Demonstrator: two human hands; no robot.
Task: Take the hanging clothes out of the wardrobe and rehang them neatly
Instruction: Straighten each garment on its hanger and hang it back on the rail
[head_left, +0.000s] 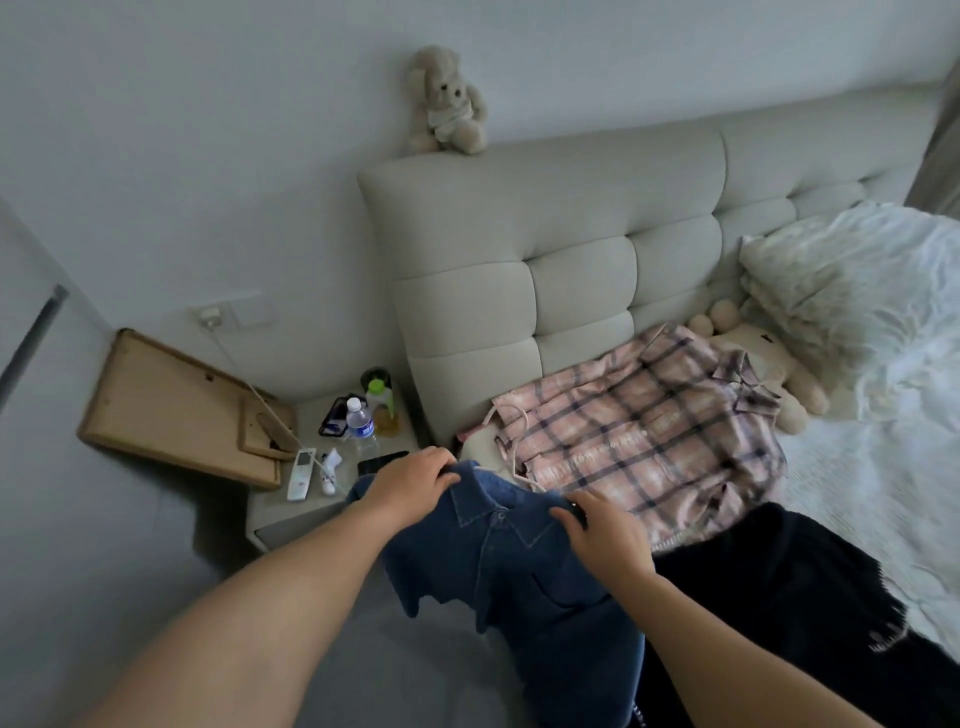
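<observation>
3 garments (644, 431), 2 hands (410, 486) gripping.

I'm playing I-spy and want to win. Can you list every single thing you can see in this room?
denim shirt: 1, blue, held at the collar over the bed edge
plaid shirt: 1, pink with dark lines, flat on the bed by the headboard
dark garment: 1, black, on the bed right of the denim shirt
teddy bear: 1, beige, sitting on top of the headboard
plush toy: 1, cream, lying by the pillow
pillow: 1, white, at the head of the bed
headboard: 1, beige, padded
nightstand: 1, pale grey, left of the bed
water bottle: 1, clear, blue label, on the nightstand
remote control: 1, white, on the nightstand
wooden board: 1, tan, leaning on the wall
left hand: grips the collar
right hand: grips the collar
</observation>
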